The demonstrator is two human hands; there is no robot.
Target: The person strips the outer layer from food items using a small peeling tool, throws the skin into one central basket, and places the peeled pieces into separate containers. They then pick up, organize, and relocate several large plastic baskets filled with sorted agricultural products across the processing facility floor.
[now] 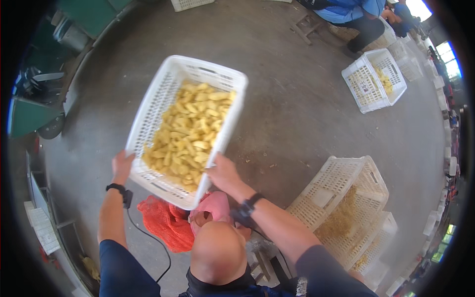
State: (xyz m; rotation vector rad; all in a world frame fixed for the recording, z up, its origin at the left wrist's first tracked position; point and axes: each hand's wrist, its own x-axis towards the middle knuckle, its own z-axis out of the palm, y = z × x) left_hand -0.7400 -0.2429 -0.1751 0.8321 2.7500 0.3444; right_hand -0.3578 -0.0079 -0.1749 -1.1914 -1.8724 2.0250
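Note:
A white perforated plastic crate, partly filled with pale yellow, finger-shaped pieces of produce, is held up before me, slanting across the view. My left hand grips its near left corner. On its right side wall, close to the near end, my right hand has hold of the edge. The fingers beneath the crate are hidden. Just below its near end lie a red mesh sack and a pink item, partly covered by the crate and a head.
Dusty white crates stand at the lower right. Another crate holding yellow pieces is at the upper right, near a seated person in blue and a wooden stool. Green machinery lines the left. A black cable crosses the floor.

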